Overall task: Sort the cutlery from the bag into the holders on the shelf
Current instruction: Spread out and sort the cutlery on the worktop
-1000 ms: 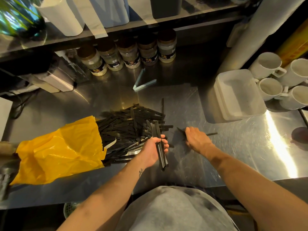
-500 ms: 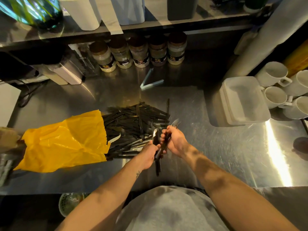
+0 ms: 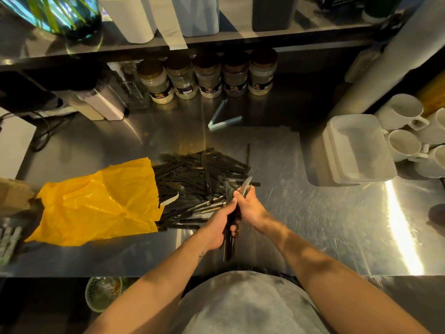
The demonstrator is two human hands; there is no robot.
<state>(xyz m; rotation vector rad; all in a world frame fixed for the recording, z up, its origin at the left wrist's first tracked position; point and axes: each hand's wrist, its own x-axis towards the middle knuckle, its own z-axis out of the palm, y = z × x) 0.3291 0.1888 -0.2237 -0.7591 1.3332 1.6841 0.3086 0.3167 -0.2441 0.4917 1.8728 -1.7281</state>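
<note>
A yellow plastic bag lies on the steel counter with a pile of black-handled cutlery spilled from its mouth. My left hand grips a bundle of black-handled knives, handles pointing toward me. My right hand pinches one knife by its handle, its bright blade pointing up and away, right against the bundle. On the shelf above stand tall white, pale blue and dark containers; whether they are the holders I cannot tell.
Several spice jars line the back under the shelf. Pale blue tongs lie in front of them. White tubs and white mugs stand at the right. A box lies at the far left.
A second ago my right hand reached down to a knife on the counter at the right. It has since lifted that knife and brought it to the bundle in my left hand.
</note>
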